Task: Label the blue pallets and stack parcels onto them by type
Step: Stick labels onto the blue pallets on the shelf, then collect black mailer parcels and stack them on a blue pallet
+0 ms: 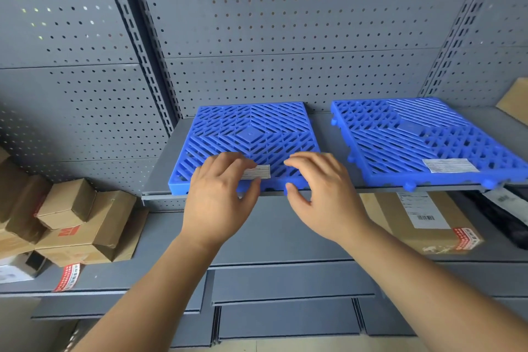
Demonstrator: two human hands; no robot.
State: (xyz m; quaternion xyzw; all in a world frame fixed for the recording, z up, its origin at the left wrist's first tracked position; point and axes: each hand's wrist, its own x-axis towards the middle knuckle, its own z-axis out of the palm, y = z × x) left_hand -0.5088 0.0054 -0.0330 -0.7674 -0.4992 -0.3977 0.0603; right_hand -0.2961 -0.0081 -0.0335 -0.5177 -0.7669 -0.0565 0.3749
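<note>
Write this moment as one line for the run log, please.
step: labelling | left hand: pressing white label on left blue pallet | right hand: open at pallet edge | right blue pallet: labelled | parcels: unstacked

Soft even light, wide-angle bowing at edges, slight blur w/ corners.

Upper grey shelf (323, 134), perforated back panel: two blue pallets side by side, left pallet (248, 137), right pallet (423, 137), each bearing a white label. Lower grey shelf (274, 237): cardboard boxes (83, 226) at left, one large labelled carton (423, 220) at right.
</note>
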